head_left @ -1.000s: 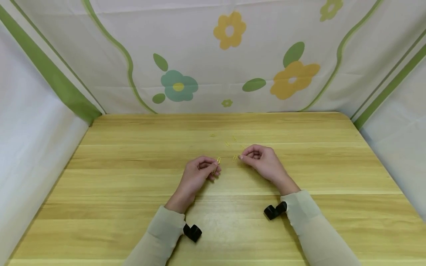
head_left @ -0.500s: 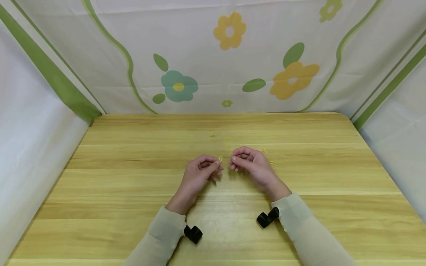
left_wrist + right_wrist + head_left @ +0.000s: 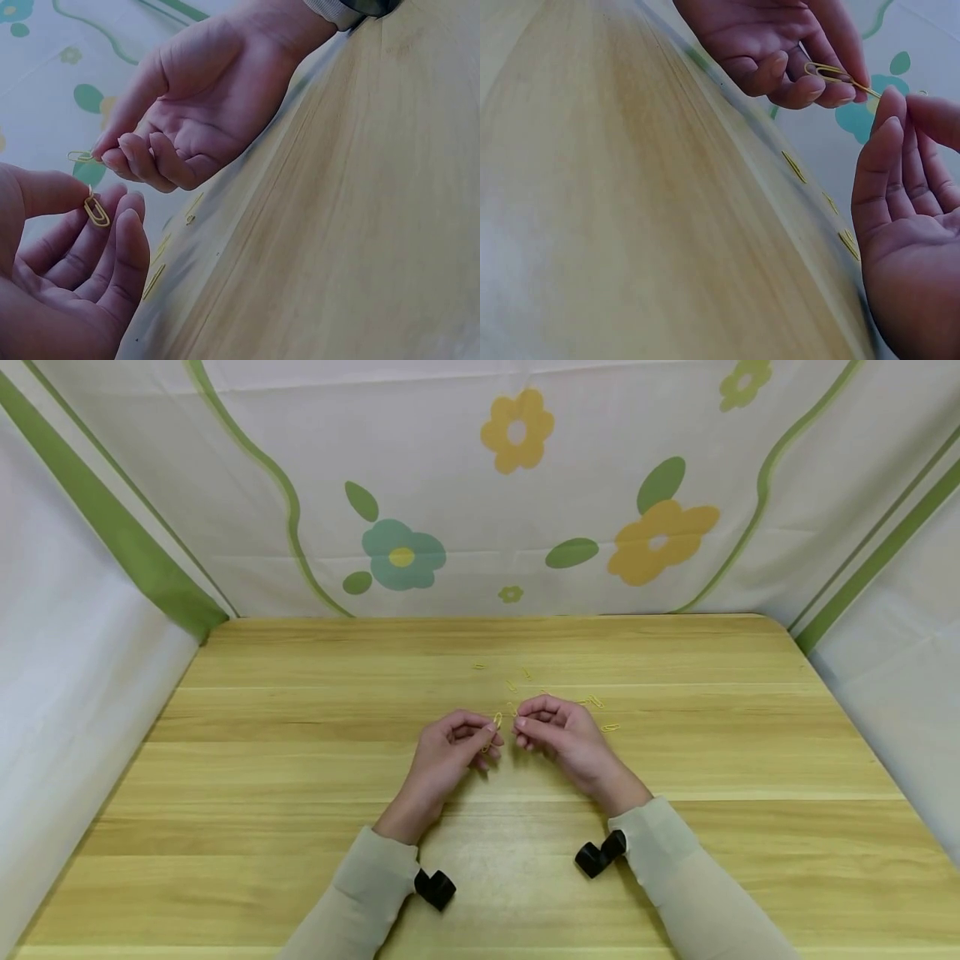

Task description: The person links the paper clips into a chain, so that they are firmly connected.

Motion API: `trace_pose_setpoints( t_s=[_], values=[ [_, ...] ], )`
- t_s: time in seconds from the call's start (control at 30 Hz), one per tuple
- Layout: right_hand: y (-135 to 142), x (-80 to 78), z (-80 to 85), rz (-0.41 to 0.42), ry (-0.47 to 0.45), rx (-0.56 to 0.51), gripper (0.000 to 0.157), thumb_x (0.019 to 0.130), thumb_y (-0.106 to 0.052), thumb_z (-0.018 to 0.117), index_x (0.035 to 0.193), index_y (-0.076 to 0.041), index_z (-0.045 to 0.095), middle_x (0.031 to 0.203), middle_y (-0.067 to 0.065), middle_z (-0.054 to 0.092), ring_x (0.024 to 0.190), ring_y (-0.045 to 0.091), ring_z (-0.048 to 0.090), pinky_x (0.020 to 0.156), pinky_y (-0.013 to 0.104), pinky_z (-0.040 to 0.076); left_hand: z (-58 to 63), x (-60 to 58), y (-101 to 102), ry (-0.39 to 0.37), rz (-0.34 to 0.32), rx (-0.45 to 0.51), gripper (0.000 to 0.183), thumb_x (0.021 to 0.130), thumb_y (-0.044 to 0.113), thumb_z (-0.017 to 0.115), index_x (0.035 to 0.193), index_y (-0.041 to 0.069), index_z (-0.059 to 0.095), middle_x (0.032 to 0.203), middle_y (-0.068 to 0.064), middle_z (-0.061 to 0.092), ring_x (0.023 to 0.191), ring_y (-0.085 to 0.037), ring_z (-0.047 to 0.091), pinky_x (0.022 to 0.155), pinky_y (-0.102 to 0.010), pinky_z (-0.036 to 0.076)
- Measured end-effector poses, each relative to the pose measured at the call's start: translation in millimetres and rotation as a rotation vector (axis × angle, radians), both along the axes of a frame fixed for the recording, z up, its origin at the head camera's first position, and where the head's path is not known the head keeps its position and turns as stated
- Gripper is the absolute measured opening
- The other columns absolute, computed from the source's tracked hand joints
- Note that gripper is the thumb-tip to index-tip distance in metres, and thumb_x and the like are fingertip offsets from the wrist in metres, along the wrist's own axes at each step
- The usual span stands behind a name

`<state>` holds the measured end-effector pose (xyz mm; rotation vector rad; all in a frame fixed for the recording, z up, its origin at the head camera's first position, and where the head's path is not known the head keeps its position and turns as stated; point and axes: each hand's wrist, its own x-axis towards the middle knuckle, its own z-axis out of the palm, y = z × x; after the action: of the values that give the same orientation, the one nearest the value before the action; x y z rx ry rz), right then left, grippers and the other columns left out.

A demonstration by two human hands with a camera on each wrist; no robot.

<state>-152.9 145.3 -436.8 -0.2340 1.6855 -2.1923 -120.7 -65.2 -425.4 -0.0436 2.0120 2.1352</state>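
My left hand (image 3: 453, 745) pinches a yellow paper clip (image 3: 498, 720) between thumb and index finger, its loop sticking up past the fingertips. A second yellow clip (image 3: 97, 213) hangs below it and looks linked to it. Just to the right, my right hand (image 3: 562, 733) pinches another yellow paper clip (image 3: 79, 156) by one end, its free loop pointing away from the fingertips. The two hands are close together above the table, with a small gap between their fingertips. In the right wrist view the right hand's fingers mostly hide its clip.
Several loose yellow paper clips lie on the wooden table (image 3: 300, 793) beyond the hands, among them one clip (image 3: 479, 666) at the back and another clip (image 3: 611, 727) right of the right hand. A flower-printed curtain (image 3: 465, 485) stands behind the table's far edge.
My right hand has moved left with its paper clip, close to the left hand, uncovering clips on the table to its right. The left hand has shifted only slightly to the right.
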Motion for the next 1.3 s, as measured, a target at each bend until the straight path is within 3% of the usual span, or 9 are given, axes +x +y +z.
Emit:
trace_pose_setpoints(
  t_s=[0.13,0.4,0.77,0.93,1.1,1.3],
  values=[
    [0.2,-0.1,-0.6,0.004,0.006,-0.001,0.013,0.103,0.002,0.065,0.108,-0.009,0.068,0.095,-0.002,0.076,0.084,0.01,0.072,0.076,0.021,0.06,0.5,0.4,0.0,-0.008,-0.005,-0.001,0.015,0.105,0.014,0.071,0.114,0.002,0.074,0.107,-0.023,0.078,0.081,-0.017,0.074,0.068,-0.029,0.06],
    [0.9,0.0,-2.6,0.012,0.05,-0.029,0.013,0.104,0.002,0.064,0.105,-0.01,0.067,0.104,0.001,0.08,0.092,0.012,0.079,0.081,0.025,0.062,-0.4,0.3,-0.1,-0.007,-0.013,-0.008,0.016,0.105,0.014,0.071,0.115,0.003,0.074,0.103,-0.02,0.079,0.08,-0.019,0.074,0.067,-0.03,0.06],
    [-0.2,-0.1,-3.6,-0.051,0.048,0.01,0.014,0.098,0.005,0.071,0.1,-0.01,0.068,0.096,0.0,0.078,0.085,0.012,0.075,0.078,0.024,0.062,1.0,1.6,1.4,0.005,0.003,-0.049,0.016,0.105,0.015,0.071,0.114,0.002,0.074,0.103,-0.016,0.079,0.083,-0.018,0.074,0.069,-0.029,0.06],
    [-0.8,-0.1,-3.2,-0.061,0.076,0.052,0.01,0.098,0.003,0.074,0.103,-0.003,0.068,0.094,0.002,0.078,0.081,0.012,0.075,0.074,0.024,0.062,4.9,2.8,2.5,0.017,0.008,-0.079,0.015,0.105,0.015,0.071,0.114,0.003,0.074,0.102,-0.014,0.079,0.084,-0.018,0.074,0.07,-0.03,0.06],
    [-1.2,-0.9,-4.0,-0.055,0.112,0.086,0.015,0.097,0.003,0.074,0.107,0.009,0.064,0.093,0.003,0.076,0.079,0.013,0.075,0.073,0.026,0.062,4.9,2.7,3.8,0.049,0.01,-0.109,0.016,0.105,0.014,0.071,0.115,0.001,0.074,0.102,-0.015,0.078,0.083,-0.018,0.074,0.07,-0.029,0.059],
    [-2.9,-1.5,-4.6,-0.031,0.154,0.179,0.016,0.098,0.004,0.072,0.109,0.01,0.064,0.093,0.002,0.075,0.079,0.015,0.074,0.074,0.028,0.063,4.4,1.5,5.0,0.119,0.048,-0.159,0.016,0.104,0.011,0.071,0.114,-0.002,0.073,0.1,-0.018,0.075,0.083,-0.025,0.072,0.068,-0.025,0.057]
  ],
)
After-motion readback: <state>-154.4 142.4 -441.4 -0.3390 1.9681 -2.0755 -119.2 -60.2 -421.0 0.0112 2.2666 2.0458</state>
